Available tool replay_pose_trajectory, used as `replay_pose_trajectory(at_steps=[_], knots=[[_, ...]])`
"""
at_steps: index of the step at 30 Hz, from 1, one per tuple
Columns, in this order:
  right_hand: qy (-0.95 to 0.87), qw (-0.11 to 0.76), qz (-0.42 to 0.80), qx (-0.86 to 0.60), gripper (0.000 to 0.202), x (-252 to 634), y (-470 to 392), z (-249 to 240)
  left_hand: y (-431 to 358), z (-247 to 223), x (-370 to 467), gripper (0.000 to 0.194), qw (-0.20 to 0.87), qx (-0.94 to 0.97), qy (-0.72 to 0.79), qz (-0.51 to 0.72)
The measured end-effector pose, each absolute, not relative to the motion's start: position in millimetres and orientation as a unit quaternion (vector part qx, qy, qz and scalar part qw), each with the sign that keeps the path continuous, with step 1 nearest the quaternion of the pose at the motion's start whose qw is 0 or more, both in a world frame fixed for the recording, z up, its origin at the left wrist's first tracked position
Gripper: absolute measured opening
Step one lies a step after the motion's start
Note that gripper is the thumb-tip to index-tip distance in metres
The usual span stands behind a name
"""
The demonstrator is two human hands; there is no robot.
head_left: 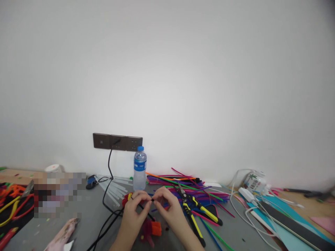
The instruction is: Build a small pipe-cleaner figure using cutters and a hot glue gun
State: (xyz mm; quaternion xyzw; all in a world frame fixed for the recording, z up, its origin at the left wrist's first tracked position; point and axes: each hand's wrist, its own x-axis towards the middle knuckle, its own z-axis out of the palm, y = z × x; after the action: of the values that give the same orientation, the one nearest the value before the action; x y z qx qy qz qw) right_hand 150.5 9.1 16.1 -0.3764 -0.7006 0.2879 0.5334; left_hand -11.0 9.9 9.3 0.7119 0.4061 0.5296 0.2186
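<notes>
My left hand (134, 211) and my right hand (170, 206) meet fingertip to fingertip above the grey table. Pinched between their thumbs and forefingers is a tiny black piece (152, 200), too small to identify. Below the hands lie a dark pink fuzzy shape (147, 228) and an orange block-like piece (156, 228), partly shaded. A red and yellow fuzzy thing (126, 199) shows behind my left hand, which partly covers it. Yellow-and-black-handled pliers (195, 207) rest to the right of my right hand, jaws pointing toward the wall.
Coloured pipe cleaners (183, 184) spread behind the hands. A water bottle (140, 170) stands near translucent sticks (111, 190). A black cable (108, 190) runs from the wall socket (103, 141). White cables (251, 212) and blue sheets (290, 223) lie right, orange-handled scissors (22, 205) left.
</notes>
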Motion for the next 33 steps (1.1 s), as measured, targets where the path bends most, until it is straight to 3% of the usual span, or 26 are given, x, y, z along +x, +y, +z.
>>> replay_pose_trajectory(at_steps=[12, 33], knots=[[-0.71, 0.547, 0.189, -0.401, 0.013, 138, 1, 14, 8, 9, -11, 0.012, 0.196, 0.703, 0.411, 0.547], [-0.691, 0.564, 0.233, -0.387, 0.012, 130, 3, 0, 9, 5, -17, 0.011, 0.095, 0.704, 0.407, 0.574]])
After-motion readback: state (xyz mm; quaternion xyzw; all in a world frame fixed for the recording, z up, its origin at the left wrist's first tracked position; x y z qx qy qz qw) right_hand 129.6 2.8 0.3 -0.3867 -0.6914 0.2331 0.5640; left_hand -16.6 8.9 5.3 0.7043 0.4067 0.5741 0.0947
